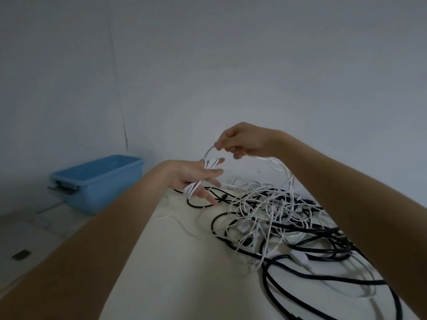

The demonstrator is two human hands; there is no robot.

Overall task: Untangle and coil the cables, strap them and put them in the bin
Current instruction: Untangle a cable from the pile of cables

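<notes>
Above the tangle (277, 215), right fingers (227, 144) pinch white cable (209, 153).

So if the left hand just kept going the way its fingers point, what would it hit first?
Probably the tangled pile of cables. The left hand, with white cable wound around its straight fingers, points right and slightly down toward the pile's near edge on the table. Depth is hard to judge.
</notes>
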